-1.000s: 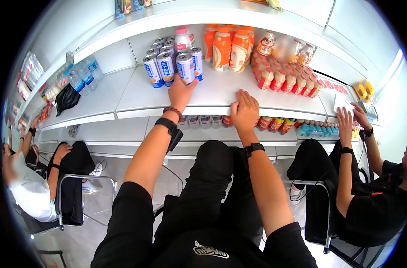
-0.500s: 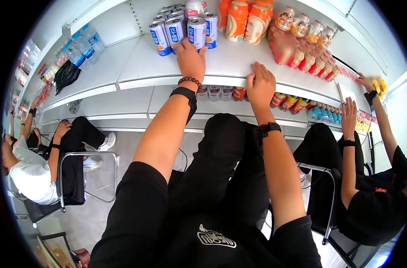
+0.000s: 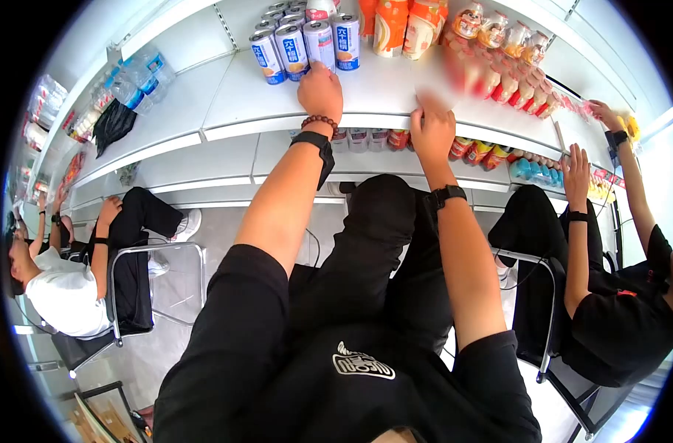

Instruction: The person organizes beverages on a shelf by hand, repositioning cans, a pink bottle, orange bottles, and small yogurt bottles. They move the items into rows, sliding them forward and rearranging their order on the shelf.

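Note:
My left hand (image 3: 320, 96) reaches to the front of a cluster of blue and white drink cans on the upper shelf. Its fingers are curled against the lower part of one can (image 3: 319, 43), whose side faces me with a paler panel of small print. Beside it stand another can (image 3: 347, 44) on the right and a can (image 3: 292, 50) on the left, both showing large blue labels. My right hand (image 3: 434, 133) rests at the shelf's front edge, holding nothing; its fingers stretch forward and their tips are blurred.
Orange bottles (image 3: 390, 29) stand right of the cans, then packs of small red-labelled bottles (image 3: 508, 87). Water bottles (image 3: 133, 92) and a black bag (image 3: 115, 125) lie left. Drinks (image 3: 478, 151) line the lower shelf. People sit on both sides; a person's hand (image 3: 575, 170) is at the right.
The can at my left hand has turned, from its big blue label to a paler side. My left fingers have curled in lower on it. My right hand stays at the shelf edge.

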Action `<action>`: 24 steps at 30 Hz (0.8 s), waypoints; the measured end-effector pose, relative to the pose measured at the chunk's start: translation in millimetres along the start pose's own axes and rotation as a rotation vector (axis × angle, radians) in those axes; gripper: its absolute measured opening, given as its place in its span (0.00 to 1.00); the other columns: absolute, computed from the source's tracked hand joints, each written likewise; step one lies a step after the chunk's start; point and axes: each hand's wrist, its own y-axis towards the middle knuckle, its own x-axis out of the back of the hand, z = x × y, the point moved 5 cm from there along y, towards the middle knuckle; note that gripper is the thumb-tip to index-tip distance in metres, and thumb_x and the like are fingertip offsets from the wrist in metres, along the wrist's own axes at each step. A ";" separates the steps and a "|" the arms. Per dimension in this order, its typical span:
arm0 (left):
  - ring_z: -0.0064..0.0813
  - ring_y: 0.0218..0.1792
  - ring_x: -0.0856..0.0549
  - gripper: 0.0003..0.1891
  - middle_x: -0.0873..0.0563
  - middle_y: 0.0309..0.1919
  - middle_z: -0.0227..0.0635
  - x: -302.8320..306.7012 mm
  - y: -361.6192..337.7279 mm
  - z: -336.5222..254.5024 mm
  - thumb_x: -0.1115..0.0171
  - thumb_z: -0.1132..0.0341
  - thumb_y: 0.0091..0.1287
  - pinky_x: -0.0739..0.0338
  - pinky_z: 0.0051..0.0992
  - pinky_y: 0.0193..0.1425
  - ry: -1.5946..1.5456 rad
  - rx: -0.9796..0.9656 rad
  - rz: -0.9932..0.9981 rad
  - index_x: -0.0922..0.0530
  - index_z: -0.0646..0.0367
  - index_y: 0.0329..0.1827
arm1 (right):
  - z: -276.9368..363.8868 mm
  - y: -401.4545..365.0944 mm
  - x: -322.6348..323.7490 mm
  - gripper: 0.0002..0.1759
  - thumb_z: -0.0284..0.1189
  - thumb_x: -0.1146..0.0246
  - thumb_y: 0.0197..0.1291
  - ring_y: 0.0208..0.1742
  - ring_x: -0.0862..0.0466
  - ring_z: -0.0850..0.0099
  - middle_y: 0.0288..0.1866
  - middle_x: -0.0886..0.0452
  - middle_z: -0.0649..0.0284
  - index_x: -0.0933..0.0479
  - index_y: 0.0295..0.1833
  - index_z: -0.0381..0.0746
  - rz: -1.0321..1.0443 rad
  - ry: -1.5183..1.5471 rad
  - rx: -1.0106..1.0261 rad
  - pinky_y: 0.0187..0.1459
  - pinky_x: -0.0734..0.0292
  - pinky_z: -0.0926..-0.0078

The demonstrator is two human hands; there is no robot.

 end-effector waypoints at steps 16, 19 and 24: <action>0.46 0.46 0.17 0.14 0.14 0.40 0.44 -12.0 -1.0 -3.6 0.34 0.64 0.60 0.23 0.44 0.51 0.100 -0.115 0.100 0.20 0.62 0.45 | 2.7 6.8 2.6 0.14 0.24 0.39 0.57 0.54 0.14 0.53 0.52 0.13 0.52 0.15 0.47 0.34 0.043 0.013 -0.024 0.63 0.25 0.57; 0.43 0.45 0.17 0.13 0.14 0.39 0.44 -11.7 -1.9 -5.9 0.36 0.62 0.61 0.25 0.44 0.50 0.096 -0.130 0.156 0.19 0.62 0.42 | 6.0 24.5 0.6 0.15 0.26 0.39 0.56 0.47 0.13 0.52 0.46 0.12 0.50 0.15 0.48 0.34 0.263 -0.034 -0.201 0.55 0.20 0.58; 0.41 0.46 0.17 0.12 0.13 0.40 0.41 -11.0 -3.6 -12.1 0.36 0.62 0.62 0.27 0.42 0.53 0.142 -0.159 0.184 0.17 0.61 0.41 | 30.0 77.9 -38.7 0.26 0.36 0.33 0.57 0.39 0.12 0.50 0.33 0.13 0.50 0.21 0.59 0.33 0.640 0.238 -0.341 0.45 0.18 0.55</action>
